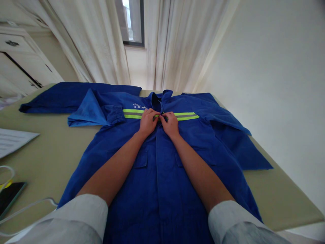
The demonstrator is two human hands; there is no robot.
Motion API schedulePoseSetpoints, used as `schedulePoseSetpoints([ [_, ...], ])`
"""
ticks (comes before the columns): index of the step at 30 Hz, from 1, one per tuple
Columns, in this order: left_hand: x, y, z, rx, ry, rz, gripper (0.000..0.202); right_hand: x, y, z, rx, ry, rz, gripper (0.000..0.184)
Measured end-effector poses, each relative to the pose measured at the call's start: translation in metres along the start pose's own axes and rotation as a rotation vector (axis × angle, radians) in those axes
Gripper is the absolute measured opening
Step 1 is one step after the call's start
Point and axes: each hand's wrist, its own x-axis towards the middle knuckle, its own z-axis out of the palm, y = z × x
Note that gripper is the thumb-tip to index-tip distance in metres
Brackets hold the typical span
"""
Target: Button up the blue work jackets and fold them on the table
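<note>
A blue work jacket (157, 176) with a yellow-green reflective stripe (186, 116) across the chest lies flat on the beige table (58, 149), collar away from me. My left hand (148, 121) and my right hand (169, 123) meet at the chest, on the front placket at the level of the stripe. Both hands have their fingers curled and pinched on the jacket's front edges. What sits between the fingertips is too small to make out. One sleeve is folded across the left chest; the other lies spread out to the right.
A sheet of paper (12, 140) lies at the table's left edge. A dark phone (10, 196) and a white cable (30, 205) sit near the front left corner. Curtains (101, 44) and a window stand behind the table, a white wall to the right.
</note>
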Motion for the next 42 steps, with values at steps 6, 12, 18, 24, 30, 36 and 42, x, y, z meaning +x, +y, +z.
schedulePoseSetpoints([
  [6,0.0,0.004,0.002,-0.007,-0.038,0.039,0.022,0.0,-0.002,0.0,-0.075,-0.006,0.022,0.02],
  [12,-0.002,0.01,-0.001,0.056,-0.054,0.017,0.026,0.002,-0.001,-0.005,0.014,0.032,0.057,0.018],
  [18,-0.003,0.016,-0.008,0.132,-0.091,0.03,0.018,-0.001,-0.008,-0.007,-0.017,0.046,0.066,0.014],
  [24,-0.003,0.018,-0.009,0.162,-0.079,0.068,0.028,-0.006,-0.015,-0.007,-0.099,0.097,0.09,0.017],
  [30,-0.003,0.018,-0.009,0.161,-0.12,0.102,0.03,0.0,-0.006,-0.001,-0.011,0.071,0.104,0.011],
  [36,-0.004,0.018,-0.008,0.187,-0.111,0.104,0.027,0.004,0.002,0.002,0.004,0.1,0.157,0.008],
  [42,-0.003,0.013,-0.009,0.215,-0.11,0.077,0.033,0.007,0.008,0.001,0.148,0.072,0.178,0.01],
])
